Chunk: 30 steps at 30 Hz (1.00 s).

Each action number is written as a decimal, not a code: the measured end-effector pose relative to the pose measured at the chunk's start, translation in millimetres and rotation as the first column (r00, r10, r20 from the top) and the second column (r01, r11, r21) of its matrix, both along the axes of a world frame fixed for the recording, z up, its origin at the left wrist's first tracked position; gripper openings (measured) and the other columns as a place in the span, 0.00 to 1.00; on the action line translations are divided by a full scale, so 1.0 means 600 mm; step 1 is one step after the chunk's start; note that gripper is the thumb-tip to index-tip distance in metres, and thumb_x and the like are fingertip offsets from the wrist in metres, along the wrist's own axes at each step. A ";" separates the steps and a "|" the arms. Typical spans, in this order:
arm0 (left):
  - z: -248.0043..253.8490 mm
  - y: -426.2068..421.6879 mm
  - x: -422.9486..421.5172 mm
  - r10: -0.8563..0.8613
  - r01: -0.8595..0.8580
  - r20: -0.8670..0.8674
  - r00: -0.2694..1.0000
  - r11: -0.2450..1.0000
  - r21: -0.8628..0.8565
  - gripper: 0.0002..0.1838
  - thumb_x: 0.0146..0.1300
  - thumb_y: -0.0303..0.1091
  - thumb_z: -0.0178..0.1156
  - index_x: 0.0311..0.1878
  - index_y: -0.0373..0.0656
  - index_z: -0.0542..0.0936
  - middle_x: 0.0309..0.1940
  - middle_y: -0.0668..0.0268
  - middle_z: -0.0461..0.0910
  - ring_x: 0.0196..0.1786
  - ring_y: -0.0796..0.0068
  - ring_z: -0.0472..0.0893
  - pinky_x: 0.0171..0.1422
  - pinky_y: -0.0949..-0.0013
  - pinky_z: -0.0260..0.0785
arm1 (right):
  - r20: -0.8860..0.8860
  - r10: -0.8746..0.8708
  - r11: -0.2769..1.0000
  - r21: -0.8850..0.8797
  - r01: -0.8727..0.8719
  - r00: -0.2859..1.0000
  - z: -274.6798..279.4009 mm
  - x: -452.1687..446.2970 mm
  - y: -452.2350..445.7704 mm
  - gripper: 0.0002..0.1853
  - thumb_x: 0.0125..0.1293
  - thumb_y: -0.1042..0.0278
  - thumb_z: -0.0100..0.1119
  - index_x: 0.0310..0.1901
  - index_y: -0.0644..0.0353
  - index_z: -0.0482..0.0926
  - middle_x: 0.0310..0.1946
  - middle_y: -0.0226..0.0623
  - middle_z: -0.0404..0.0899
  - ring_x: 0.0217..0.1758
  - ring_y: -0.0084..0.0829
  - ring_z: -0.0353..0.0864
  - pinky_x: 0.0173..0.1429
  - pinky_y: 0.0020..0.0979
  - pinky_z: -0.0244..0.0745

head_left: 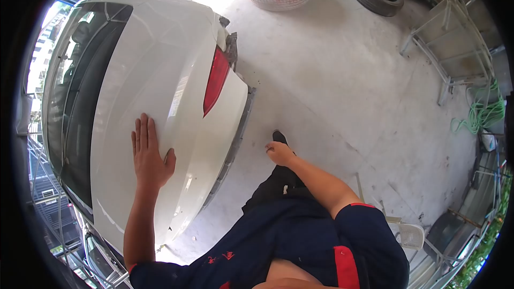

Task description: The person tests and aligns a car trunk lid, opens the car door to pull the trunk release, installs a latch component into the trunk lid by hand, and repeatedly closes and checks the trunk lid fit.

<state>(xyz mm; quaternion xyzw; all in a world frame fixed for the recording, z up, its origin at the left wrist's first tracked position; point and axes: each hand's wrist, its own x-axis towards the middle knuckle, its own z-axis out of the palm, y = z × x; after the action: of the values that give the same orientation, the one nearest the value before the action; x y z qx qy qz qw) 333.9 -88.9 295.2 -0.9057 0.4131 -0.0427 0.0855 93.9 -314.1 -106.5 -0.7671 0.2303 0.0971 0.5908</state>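
Observation:
My left hand [149,156] lies flat on the white panel of a car [160,69], its fingers stretched out together and the thumb apart. Left of the hand is the dark glass of the car [85,80]. A red tail light [216,82] is set in the car's corner, up and to the right of this hand. My right hand [280,153] hangs in front of my body above the floor, away from the car. Its fingers are curled closed, and whatever may be inside them is hidden.
A tyre with reddish marks [279,0] and a darker tyre [388,6] lie on the concrete floor [332,91]. At the right stand a metal-framed rack [455,43] and a coiled green hose [486,111]. A pale perforated seat [411,236] is near my right side.

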 end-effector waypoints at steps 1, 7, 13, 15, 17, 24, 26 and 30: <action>0.000 0.001 0.002 -0.012 0.012 0.003 1.000 1.000 -0.001 0.53 0.61 0.35 0.66 0.88 0.31 0.53 0.90 0.44 0.51 0.92 0.41 0.50 0.94 0.41 0.42 | 0.009 0.042 0.999 0.021 -0.042 0.999 -0.014 0.038 -0.007 0.20 0.71 0.65 0.56 0.60 0.61 0.87 0.54 0.53 0.90 0.60 0.56 0.88 0.65 0.48 0.81; -0.019 -0.015 0.021 -0.022 0.020 0.029 0.999 0.999 0.038 0.51 0.62 0.38 0.63 0.86 0.28 0.56 0.88 0.39 0.54 0.90 0.36 0.53 0.93 0.38 0.44 | -0.045 -0.348 0.890 0.299 0.345 0.936 -0.084 0.315 -0.111 0.27 0.72 0.62 0.60 0.69 0.64 0.81 0.62 0.53 0.88 0.67 0.49 0.86 0.71 0.42 0.78; -0.035 -0.065 0.049 0.080 -0.080 0.035 0.996 0.997 -0.003 0.52 0.62 0.42 0.64 0.85 0.28 0.57 0.87 0.37 0.55 0.90 0.33 0.54 0.92 0.37 0.46 | 0.053 -0.175 0.975 0.147 0.165 0.983 -0.136 0.480 -0.189 0.31 0.69 0.68 0.54 0.75 0.58 0.78 0.62 0.56 0.87 0.70 0.55 0.83 0.74 0.46 0.77; -0.045 -0.127 0.070 0.129 -0.128 0.073 0.989 0.992 -0.014 0.53 0.61 0.42 0.65 0.85 0.28 0.57 0.87 0.37 0.55 0.89 0.34 0.54 0.92 0.37 0.47 | 0.010 0.043 0.986 0.158 -0.044 0.999 -0.113 0.510 -0.226 0.31 0.69 0.69 0.53 0.75 0.58 0.78 0.63 0.56 0.86 0.71 0.55 0.83 0.74 0.46 0.77; -0.054 -0.195 0.087 0.206 -0.205 0.087 0.975 0.979 -0.016 0.53 0.61 0.43 0.66 0.86 0.28 0.56 0.87 0.38 0.56 0.89 0.34 0.55 0.92 0.37 0.47 | -0.048 0.181 0.973 0.151 -0.172 0.982 -0.115 0.510 -0.226 0.31 0.69 0.70 0.53 0.74 0.58 0.79 0.64 0.56 0.86 0.71 0.55 0.83 0.74 0.45 0.77; -0.094 -0.293 0.153 0.283 -0.281 0.178 0.943 0.959 -0.035 0.51 0.65 0.51 0.65 0.84 0.28 0.61 0.84 0.37 0.62 0.86 0.34 0.62 0.89 0.38 0.55 | -0.066 0.390 0.903 0.222 -0.367 0.919 -0.143 0.539 -0.267 0.26 0.70 0.71 0.50 0.67 0.58 0.84 0.57 0.57 0.89 0.64 0.57 0.87 0.66 0.49 0.80; -0.099 -0.288 0.159 0.281 -0.279 0.167 0.945 0.960 -0.035 0.51 0.64 0.50 0.66 0.83 0.28 0.63 0.84 0.37 0.63 0.86 0.34 0.63 0.89 0.38 0.55 | -0.130 0.502 0.821 0.383 -0.424 0.855 -0.128 0.559 -0.284 0.25 0.71 0.71 0.50 0.65 0.58 0.86 0.54 0.57 0.90 0.62 0.57 0.87 0.64 0.50 0.80; -0.108 -0.273 0.170 0.278 -0.279 0.145 0.950 0.960 -0.014 0.51 0.68 0.58 0.64 0.84 0.31 0.62 0.84 0.36 0.62 0.86 0.31 0.63 0.88 0.36 0.55 | -0.127 0.521 0.812 0.376 -0.445 0.844 -0.160 0.574 -0.258 0.21 0.71 0.70 0.52 0.59 0.60 0.90 0.52 0.57 0.91 0.60 0.58 0.89 0.62 0.50 0.81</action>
<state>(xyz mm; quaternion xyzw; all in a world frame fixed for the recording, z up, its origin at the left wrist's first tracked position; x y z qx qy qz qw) 436.1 -253.0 230.1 -0.9490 0.2741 -0.0947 0.1235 438.3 -469.2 -202.4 -0.6735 0.0718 0.3682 0.6369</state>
